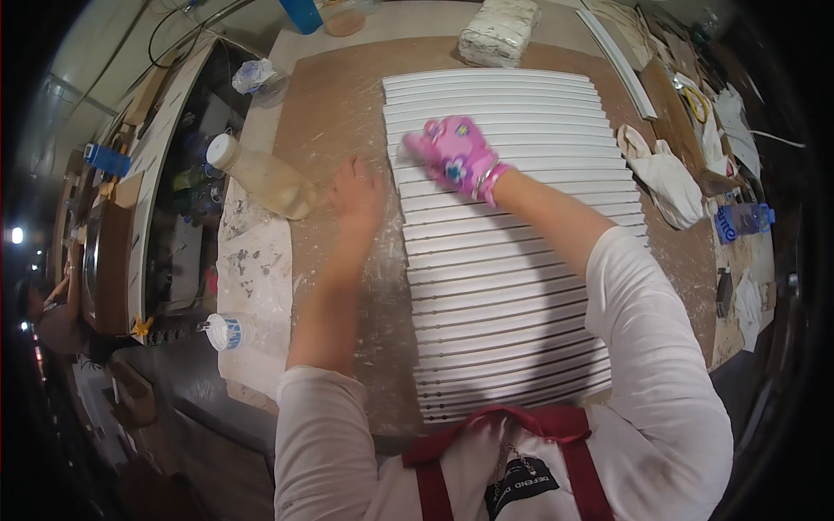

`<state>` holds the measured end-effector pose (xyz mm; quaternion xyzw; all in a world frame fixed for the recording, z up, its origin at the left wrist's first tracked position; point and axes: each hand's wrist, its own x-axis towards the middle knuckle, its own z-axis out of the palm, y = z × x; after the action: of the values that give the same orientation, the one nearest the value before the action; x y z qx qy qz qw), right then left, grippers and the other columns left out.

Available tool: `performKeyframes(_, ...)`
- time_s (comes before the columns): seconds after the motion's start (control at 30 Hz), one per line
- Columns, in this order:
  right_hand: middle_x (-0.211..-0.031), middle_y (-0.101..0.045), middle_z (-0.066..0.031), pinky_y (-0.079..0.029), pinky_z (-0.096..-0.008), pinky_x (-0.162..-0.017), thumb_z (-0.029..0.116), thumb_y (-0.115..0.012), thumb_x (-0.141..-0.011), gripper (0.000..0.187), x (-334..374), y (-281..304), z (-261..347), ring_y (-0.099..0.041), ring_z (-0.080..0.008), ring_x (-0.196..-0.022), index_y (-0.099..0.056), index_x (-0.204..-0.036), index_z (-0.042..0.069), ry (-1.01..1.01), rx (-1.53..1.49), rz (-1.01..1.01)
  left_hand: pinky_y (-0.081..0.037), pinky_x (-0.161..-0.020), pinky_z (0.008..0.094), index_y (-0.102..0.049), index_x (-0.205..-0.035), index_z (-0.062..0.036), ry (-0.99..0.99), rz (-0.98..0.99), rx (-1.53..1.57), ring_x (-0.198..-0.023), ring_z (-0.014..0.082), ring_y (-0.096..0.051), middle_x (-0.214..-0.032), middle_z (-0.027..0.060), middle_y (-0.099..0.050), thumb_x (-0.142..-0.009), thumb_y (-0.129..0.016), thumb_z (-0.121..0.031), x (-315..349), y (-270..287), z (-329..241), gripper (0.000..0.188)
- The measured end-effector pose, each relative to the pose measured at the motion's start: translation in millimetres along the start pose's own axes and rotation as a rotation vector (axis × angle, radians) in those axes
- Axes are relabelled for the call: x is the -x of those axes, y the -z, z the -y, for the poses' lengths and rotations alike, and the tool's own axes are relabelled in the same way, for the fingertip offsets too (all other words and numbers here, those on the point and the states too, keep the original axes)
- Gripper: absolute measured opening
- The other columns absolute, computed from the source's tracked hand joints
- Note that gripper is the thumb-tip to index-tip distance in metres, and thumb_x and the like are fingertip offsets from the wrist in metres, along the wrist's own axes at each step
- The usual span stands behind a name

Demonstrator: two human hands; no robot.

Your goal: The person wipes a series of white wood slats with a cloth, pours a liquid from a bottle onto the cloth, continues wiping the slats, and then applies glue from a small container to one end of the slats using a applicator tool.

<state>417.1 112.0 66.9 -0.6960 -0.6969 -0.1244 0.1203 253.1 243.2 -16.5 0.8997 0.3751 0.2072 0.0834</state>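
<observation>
White slats (512,252) lie side by side in a long row of parallel strips on a brown board (339,95). My right hand (456,161), in a pink flowered glove, presses on the upper left part of the strips. Its fingers are curled together, and a pale blurred patch shows at their tips; what they hold, if anything, I cannot make out. Bare, my left hand (358,193) rests on the board just left of the slats, its fingers lying forward and slightly blurred. Nothing shows in it.
A cloudy plastic bottle (269,178) lies left of my left hand. A small white tub (228,332) stands nearer on the left. A wrapped white bundle (499,33) sits beyond the slats. On the right are a white cloth (665,178) and a blue bottle (743,222).
</observation>
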Motion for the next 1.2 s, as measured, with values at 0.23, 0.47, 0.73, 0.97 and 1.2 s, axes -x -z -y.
performKeyframes(0.23, -0.088, -0.064, -0.0159, -0.051, -0.0432, -0.067, 0.019, -0.051, -0.085, 0.016, -53.6, -19.6, -9.0, -0.065, -0.0322, -0.082, -0.06, -0.094, 0.009, -0.05, 0.086, 0.001, -0.031, -0.102, 0.049, -0.053, -0.125, -0.009, 0.004, -0.004, -0.038, -0.124, 0.0289, -0.043, -0.132, 0.0096, -0.048, -0.087, -0.056, -0.031, 2.0, -4.4, 1.1, 0.044)
performKeyframes(0.47, -0.095, -0.064, -0.0148, -0.051, -0.0417, -0.07, 0.02, -0.057, -0.08, 0.02, -67.7, -16.2, -16.5, -0.065, -0.0304, -0.085, -0.064, -0.095, 0.01, -0.055, 0.101, -0.024, -0.03, -0.1, 0.0493, -0.054, -0.123, -0.0068, -0.002, -0.006, 0.01, -0.123, 0.0285, -0.043, -0.131, 0.0114, -0.047, -0.087, -0.057, -0.03, 1.1, 2.5, -5.0, 0.042)
performKeyframes(0.73, -0.096, -0.065, -0.0123, -0.051, -0.0413, -0.073, 0.014, -0.057, -0.079, 0.018, -84.3, -16.4, -16.6, -0.065, -0.0297, -0.091, -0.065, -0.095, 0.011, -0.2, 0.099, 0.055, -0.03, -0.101, 0.0504, -0.053, -0.125, -0.0091, 0.001, 0.023, -0.016, -0.123, 0.0301, -0.043, -0.133, 0.01, -0.047, -0.088, -0.054, -0.031, 3.6, 2.0, -2.7, 0.043)
performKeyframes(0.97, -0.097, -0.065, -0.0119, -0.05, -0.0416, -0.075, 0.018, -0.048, -0.085, 0.021, -55.0, -17.0, -1.3, -0.065, -0.0297, -0.091, -0.064, -0.099, 0.013, -0.155, -0.036, 0.147, -0.039, -0.095, 0.0485, -0.054, -0.125, -0.0107, -0.078, -0.018, -0.118, -0.118, 0.0336, -0.048, -0.131, 0.012, -0.05, -0.088, -0.054, -0.03, 0.4, -16.4, 15.5, 0.042)
performKeyframes(1.2, -0.083, -0.066, -0.0105, -0.053, -0.0439, -0.069, 0.012, -0.059, -0.072, 0.018, 113.5, 35.9, -149.4, -0.066, -0.0293, -0.082, -0.065, -0.089, 0.013, -0.5, 0.171, -0.03, -0.038, -0.095, 0.0466, -0.053, -0.124, -0.0093, -0.071, -0.012, -0.051, -0.119, 0.032, -0.048, -0.132, 0.0112, -0.049, -0.086, -0.055, -0.026, -0.7, 3.2, -8.5, 0.041)
